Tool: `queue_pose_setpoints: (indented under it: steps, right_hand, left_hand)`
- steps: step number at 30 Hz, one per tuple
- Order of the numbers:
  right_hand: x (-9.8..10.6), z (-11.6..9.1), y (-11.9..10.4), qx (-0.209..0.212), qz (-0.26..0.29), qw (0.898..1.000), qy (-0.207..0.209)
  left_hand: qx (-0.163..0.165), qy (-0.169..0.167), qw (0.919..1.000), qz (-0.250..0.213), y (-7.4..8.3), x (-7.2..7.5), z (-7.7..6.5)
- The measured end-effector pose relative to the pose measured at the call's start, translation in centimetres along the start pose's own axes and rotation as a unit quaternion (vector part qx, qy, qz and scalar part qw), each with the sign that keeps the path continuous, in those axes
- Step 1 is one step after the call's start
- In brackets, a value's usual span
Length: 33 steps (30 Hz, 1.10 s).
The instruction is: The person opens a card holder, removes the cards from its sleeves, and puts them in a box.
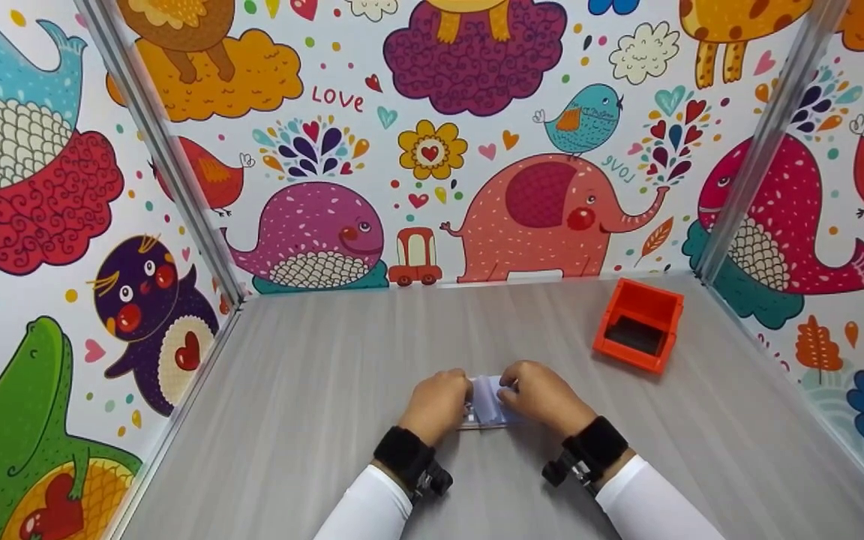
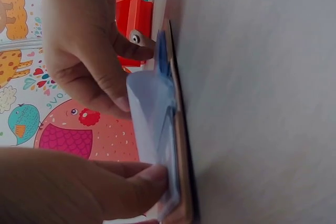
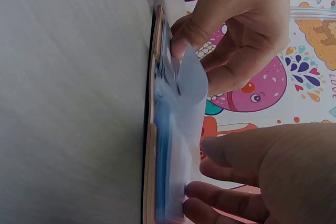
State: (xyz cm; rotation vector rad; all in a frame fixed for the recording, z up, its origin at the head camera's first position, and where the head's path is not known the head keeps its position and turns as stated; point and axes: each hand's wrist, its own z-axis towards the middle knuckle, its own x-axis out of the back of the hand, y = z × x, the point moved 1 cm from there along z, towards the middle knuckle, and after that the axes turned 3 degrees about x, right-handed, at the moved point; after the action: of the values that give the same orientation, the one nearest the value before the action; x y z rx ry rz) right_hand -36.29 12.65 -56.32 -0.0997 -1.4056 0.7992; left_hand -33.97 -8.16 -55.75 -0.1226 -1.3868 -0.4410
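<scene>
An open card holder (image 1: 488,422) with clear plastic sleeves and a thin brown-edged cover lies on the table. One translucent sleeve (image 3: 191,85) curves up from its middle, with bluish sleeves (image 3: 165,182) stacked on the right side. My left hand (image 1: 438,405) grips the left side, its thumb pressed on the page near the edge; the left wrist view shows this hand (image 2: 115,190) close up. Over the right side is my right hand (image 1: 547,396). In the right wrist view its fingers (image 3: 210,195) are loosely bent and touch the stack's edge, thumb beside the raised sleeve.
An orange-red plastic bin (image 1: 638,326) with a dark inside bottom stands at the back right of the grey table (image 1: 327,360). Walls with cartoon animals (image 1: 552,217) and metal corner posts (image 1: 177,165) enclose the table at the back and sides.
</scene>
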Motion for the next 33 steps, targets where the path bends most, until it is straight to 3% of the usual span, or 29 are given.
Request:
queue_pose_setpoints:
  steps: [13, 24, 33]
  right_hand:
    - [0.2, -0.1, -1.8, 0.052, 0.015, 0.999, -0.006]
    - [-0.9, -0.2, -2.1, 0.057, 0.049, 0.997, -0.023]
    - [-1.0, -0.4, -1.9, 0.05, 0.025, 0.998, -0.022]
  left_hand:
    - [-0.009, -0.004, 0.9999, 0.007, -0.1, 0.4, 0.1]
    - [-0.029, -0.005, 0.9991, 0.029, 0.1, 0.4, -0.4]
    - [-0.041, 0.0, 0.9987, 0.031, 0.2, 0.2, -0.6]
